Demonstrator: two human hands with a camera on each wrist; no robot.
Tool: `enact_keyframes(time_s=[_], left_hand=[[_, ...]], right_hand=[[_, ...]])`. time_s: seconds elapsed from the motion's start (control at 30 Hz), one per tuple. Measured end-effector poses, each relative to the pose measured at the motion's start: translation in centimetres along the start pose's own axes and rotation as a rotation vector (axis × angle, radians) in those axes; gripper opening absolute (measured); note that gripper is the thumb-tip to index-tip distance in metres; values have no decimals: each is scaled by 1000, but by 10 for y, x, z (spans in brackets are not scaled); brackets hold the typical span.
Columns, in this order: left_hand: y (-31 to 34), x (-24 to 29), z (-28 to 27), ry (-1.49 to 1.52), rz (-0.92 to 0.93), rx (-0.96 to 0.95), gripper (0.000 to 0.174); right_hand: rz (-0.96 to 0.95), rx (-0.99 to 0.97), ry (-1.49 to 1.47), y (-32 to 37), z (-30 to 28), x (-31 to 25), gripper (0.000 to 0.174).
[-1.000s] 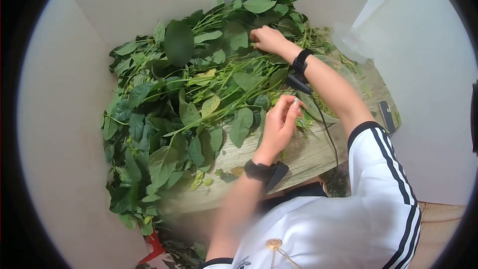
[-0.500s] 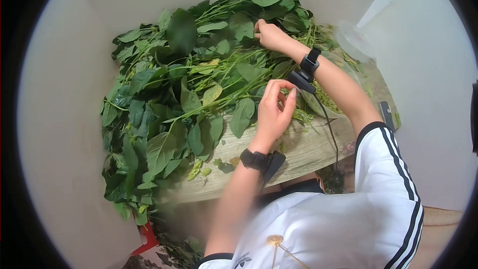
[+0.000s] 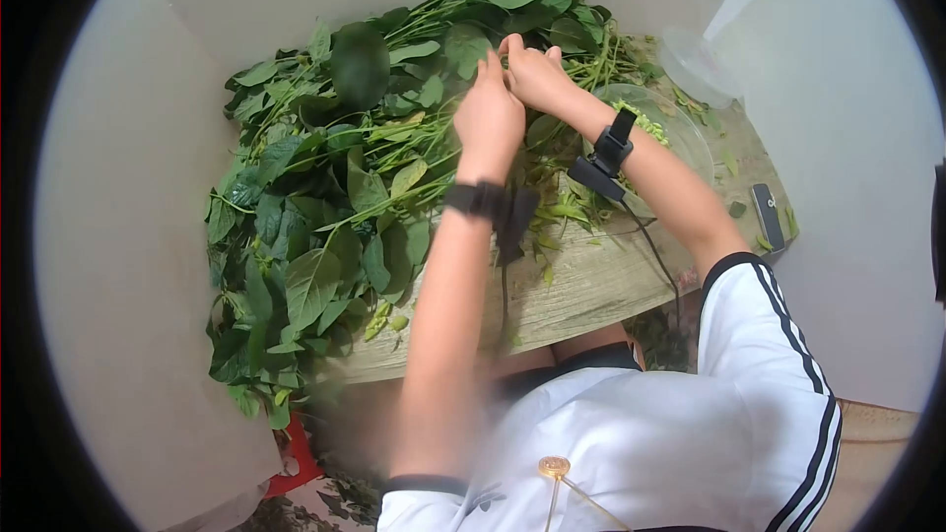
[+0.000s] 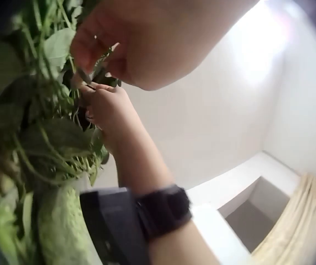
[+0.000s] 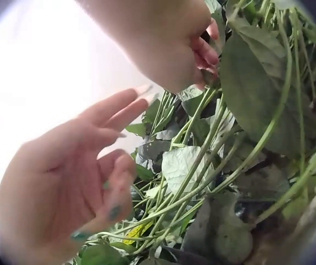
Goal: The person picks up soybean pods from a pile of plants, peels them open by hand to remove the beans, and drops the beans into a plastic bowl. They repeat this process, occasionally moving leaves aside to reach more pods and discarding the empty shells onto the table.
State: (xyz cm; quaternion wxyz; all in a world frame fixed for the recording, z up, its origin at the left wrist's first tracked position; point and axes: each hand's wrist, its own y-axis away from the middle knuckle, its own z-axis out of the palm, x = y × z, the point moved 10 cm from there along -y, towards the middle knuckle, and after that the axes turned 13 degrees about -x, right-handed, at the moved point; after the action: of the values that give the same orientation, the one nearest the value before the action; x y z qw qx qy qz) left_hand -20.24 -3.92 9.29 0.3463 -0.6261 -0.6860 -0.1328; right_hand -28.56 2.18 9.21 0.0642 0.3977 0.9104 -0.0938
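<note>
Leafy soybean plants (image 3: 325, 167) with long green stems are heaped over the left and back of the table. My right hand (image 3: 542, 79) is at the back of the heap, its fingers curled round a plant stem; leaves partly hide the grip. In the right wrist view, those curled fingers (image 5: 206, 52) sit among stems and leaves. My left hand (image 3: 490, 126) reaches up beside the right one, its fingertips close to it. The right wrist view shows the left hand (image 5: 64, 171) with loosely extended fingers, over the stems (image 5: 202, 176).
A clear bowl (image 3: 702, 138) with green pods stands under my right forearm. Behind it lies a clear plastic container (image 3: 698, 67). A phone (image 3: 768, 217) rests at the table's right edge. Loose pods (image 3: 567, 207) lie on the wooden table (image 3: 552, 300). A cable hangs from the right wrist camera (image 3: 596, 175).
My left hand has moved up and away from me, from above the table's middle to beside the right hand. The right hand has stayed at the back of the heap.
</note>
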Motion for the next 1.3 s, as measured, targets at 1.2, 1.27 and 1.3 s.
enact_keyframes(time_s=[1.2,1.27,1.3], left_hand=[[117,-1,65,1082,-206,-556,58],[123,-8,74,1171,-348,-603,59],[123,-8,75,1233,-364,-594,58]], right_hand=[[-416,326,-358,206,-8,-38,21],[-430,350,-391,209,-7,-39,25],[-429,340,-395,210,-7,-40,25]])
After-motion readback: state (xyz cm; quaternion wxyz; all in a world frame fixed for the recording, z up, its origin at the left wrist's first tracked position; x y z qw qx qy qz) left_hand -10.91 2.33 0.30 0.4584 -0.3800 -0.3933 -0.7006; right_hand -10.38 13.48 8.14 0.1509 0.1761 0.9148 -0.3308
